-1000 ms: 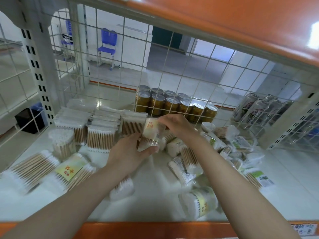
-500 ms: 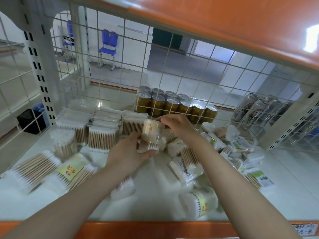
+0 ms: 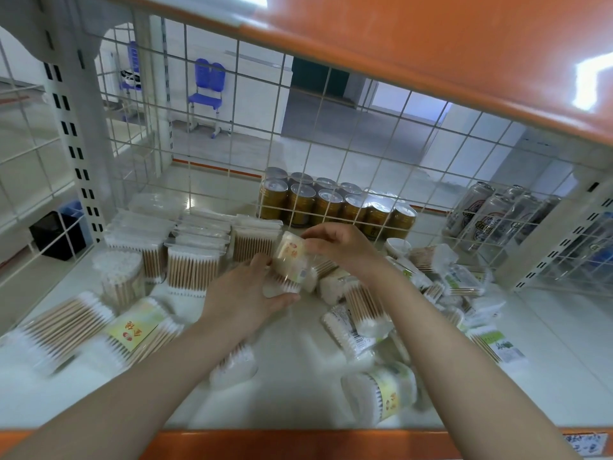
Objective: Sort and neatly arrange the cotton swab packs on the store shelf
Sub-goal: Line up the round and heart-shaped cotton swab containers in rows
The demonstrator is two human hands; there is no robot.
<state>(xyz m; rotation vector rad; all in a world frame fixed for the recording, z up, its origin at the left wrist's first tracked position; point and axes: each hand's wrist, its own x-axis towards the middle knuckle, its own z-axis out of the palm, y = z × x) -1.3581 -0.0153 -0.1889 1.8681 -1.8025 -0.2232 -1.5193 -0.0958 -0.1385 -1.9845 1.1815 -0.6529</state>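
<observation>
**Round swab tub held in both hands above the shelf**

The clear round tub (image 3: 290, 260) of cotton swabs is held above the shelf (image 3: 298, 386), between the upright rows of packs (image 3: 192, 263) and the loose heap (image 3: 431, 293). It looks light, rigid and smooth-walled, so likely slippery; holding it by its ends seems safest. The left hand (image 3: 245, 293) has its grip clenched under the base, and the right hand (image 3: 338, 244) pinches the top. Compared with a second ago, the tub stands more upright and the label faces the camera.
</observation>
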